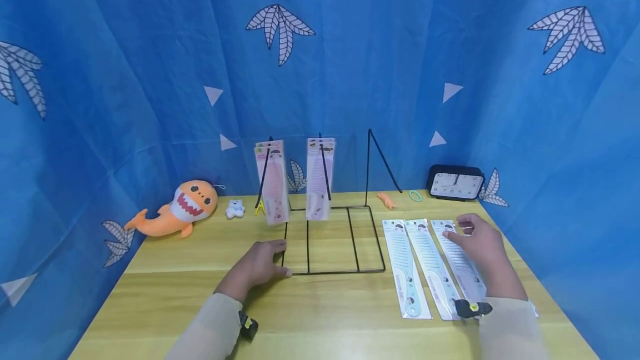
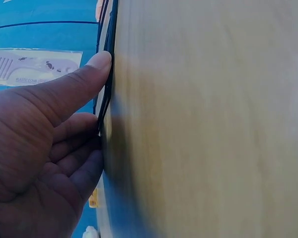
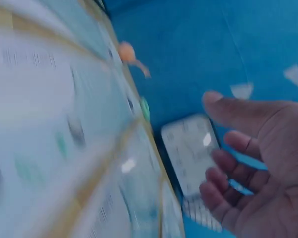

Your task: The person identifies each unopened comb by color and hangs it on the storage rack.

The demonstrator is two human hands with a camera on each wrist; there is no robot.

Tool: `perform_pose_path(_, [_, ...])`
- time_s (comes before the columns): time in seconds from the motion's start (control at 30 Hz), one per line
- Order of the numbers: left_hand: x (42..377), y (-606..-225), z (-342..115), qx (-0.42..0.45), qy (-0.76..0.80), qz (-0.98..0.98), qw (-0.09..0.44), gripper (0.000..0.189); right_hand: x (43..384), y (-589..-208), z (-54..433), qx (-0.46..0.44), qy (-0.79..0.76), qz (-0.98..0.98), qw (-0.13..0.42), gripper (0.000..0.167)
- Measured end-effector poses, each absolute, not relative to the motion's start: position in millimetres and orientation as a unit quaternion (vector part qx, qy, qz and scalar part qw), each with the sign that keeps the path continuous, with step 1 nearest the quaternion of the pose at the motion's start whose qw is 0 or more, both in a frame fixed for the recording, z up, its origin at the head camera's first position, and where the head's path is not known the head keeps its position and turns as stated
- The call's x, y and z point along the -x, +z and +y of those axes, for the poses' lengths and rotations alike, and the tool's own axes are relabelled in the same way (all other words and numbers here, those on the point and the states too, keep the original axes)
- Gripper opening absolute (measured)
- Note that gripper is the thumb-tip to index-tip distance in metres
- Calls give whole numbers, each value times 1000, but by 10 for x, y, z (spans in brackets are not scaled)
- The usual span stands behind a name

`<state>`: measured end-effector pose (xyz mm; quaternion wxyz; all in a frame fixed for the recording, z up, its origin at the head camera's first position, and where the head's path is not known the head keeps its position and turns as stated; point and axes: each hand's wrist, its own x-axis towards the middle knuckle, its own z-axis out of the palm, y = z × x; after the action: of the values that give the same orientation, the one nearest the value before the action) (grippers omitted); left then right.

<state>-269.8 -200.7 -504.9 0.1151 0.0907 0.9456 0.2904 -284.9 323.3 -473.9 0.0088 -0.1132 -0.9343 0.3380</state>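
Observation:
My left hand (image 1: 260, 263) holds the front left corner of a black wire rack (image 1: 330, 273), thumb at the front bar and fingers at the side bar. In the left wrist view, the thumb and curled fingertips meet the dark wire (image 2: 107, 94). My right hand (image 1: 482, 243) hovers over the rightmost of three packaged blue combs (image 1: 457, 257), its fingers loosely bent and holding nothing. The other two blue combs, left (image 1: 404, 265) and middle (image 1: 432, 265), lie beside it. Packaged pink combs (image 1: 274, 182) and purple combs (image 1: 318, 182) hang from two of the rack's hooks.
The rack's right hook (image 1: 385, 161) carries nothing. Along the back stand an orange shark plush (image 1: 187, 207), a small white bear (image 1: 235, 209), an orange figure (image 1: 386, 200), a green ring (image 1: 415, 195) and a black clock (image 1: 456, 182). A blue curtain (image 1: 350, 82) surrounds the table.

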Motion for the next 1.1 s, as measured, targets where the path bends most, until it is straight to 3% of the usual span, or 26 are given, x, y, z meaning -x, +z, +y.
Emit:
perform_pose_path(0.37, [2673, -5032, -1998, -92, 289, 945, 120, 75, 2692, -4906, 3868, 192, 285, -937, -62, 86])
perform_pose_path(0.53, [2676, -5029, -2025, -103, 279, 949, 107, 73, 2685, -4923, 3866, 207, 258, -941, -76, 90])
perform_pose_path(0.9, [2703, -5027, -2011, -103, 281, 948, 107, 72, 2718, -4951, 3821, 233, 210, -945, -97, 74])
perform_pose_path(1.1, [2708, -5029, -2016, -96, 280, 948, 114, 73, 2727, -4951, 3783, 249, 264, -929, -72, 79])
